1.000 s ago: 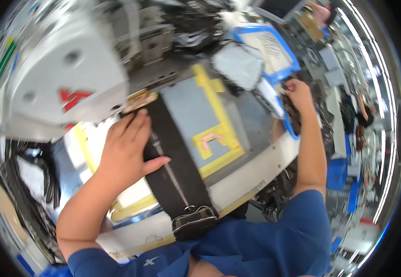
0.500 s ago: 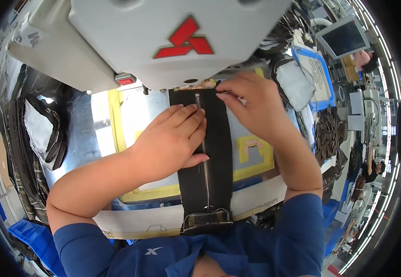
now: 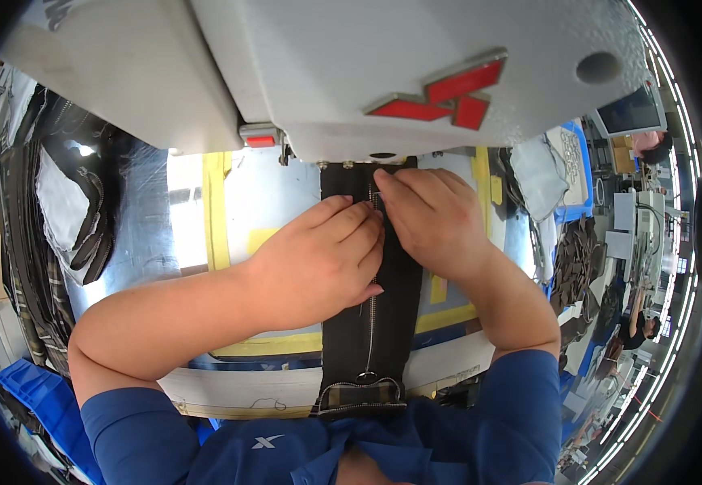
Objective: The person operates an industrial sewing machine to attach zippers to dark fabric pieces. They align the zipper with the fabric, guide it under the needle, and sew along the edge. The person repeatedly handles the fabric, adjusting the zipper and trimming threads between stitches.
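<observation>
A long black fabric strip [image 3: 399,323] with a metal zipper [image 3: 372,323] down its middle lies under the machine head, running toward my body. My left hand [image 3: 314,259] rests on the strip's left half, fingers stretched over the zipper, thumb on the fabric. At the strip's far end, my right hand [image 3: 440,214] has its fingers bent together beside the top of the zipper. Whatever is between those fingers is hidden. A ring-shaped zipper pull [image 3: 366,376] sits at the near end, above a curved zippered edge [image 3: 359,394].
The large pale sewing machine head [image 3: 326,73] overhangs the far side of the work. Yellow tape [image 3: 216,210] borders the plate. Dark garment pieces [image 3: 84,218] are stacked at left, with a blue crate [image 3: 48,404] below. A light fabric piece [image 3: 538,174] lies at right.
My right hand has come down and left onto the strip near the zipper top. My left hand stays on the fabric. The machine head appears larger and further right as the view shifts.
</observation>
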Demonstrator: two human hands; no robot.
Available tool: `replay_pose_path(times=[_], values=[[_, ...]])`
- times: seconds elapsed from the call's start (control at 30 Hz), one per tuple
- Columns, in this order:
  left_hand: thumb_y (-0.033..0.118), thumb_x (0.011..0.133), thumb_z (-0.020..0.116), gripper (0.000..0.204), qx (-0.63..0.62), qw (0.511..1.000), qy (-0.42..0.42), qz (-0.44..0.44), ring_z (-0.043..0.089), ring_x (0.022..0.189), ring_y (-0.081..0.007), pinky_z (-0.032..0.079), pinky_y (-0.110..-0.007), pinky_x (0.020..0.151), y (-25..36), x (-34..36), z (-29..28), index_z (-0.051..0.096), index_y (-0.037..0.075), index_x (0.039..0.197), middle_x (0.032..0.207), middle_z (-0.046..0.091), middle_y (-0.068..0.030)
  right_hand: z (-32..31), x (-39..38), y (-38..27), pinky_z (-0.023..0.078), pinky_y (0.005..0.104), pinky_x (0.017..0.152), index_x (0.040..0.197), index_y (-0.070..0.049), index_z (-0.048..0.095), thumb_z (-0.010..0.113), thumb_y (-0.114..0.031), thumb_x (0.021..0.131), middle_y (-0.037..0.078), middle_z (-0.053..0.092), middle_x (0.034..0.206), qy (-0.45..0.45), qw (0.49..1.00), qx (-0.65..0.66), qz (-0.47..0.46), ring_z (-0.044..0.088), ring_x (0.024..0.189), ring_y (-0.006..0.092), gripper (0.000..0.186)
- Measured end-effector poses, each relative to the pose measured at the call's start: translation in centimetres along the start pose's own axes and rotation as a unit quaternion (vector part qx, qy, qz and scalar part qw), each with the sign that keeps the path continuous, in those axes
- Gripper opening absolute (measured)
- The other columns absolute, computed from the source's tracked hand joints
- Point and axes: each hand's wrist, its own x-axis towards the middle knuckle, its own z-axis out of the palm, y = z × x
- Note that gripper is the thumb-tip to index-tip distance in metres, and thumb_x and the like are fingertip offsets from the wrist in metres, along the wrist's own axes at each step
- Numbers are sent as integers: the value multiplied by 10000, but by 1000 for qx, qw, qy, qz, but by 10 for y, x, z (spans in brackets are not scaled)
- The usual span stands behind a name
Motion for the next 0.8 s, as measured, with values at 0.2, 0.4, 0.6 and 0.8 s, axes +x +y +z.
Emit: replay_pose_path(times=[0.2,0.4,0.6,0.8], values=[[425,857,794,542,5,1000,18,0,664,1233,-317,509,-462,1119,1,-1,-1,751,-10,1178,1250,724,-148,-1,3,3,581,411,838,1092,-22,779,788,-121,831,72,709,1052,-48,998,21,27,716,946,257,279],[384,811,831,490,-7,999,43,-9,686,1122,-316,538,-461,1067,4,-3,-1,752,0,1104,1168,723,-138,-5,9,1,570,420,903,1097,-30,795,794,-105,868,74,761,1210,-36,995,90,36,720,1031,276,241],[365,791,862,526,9,995,70,-65,693,1131,-344,548,-471,1047,-4,1,-2,750,-17,1135,1196,728,-170,-6,7,7,570,428,938,1123,-31,796,797,-111,874,76,773,1203,-57,993,98,34,729,1068,279,262],[386,826,857,628,1,995,35,-93,672,1215,-365,528,-475,1068,-10,3,-5,715,-40,1266,1295,715,-198,-7,6,8,565,436,990,1126,-56,802,792,-134,882,71,785,1217,-64,993,90,35,732,1112,277,256]])
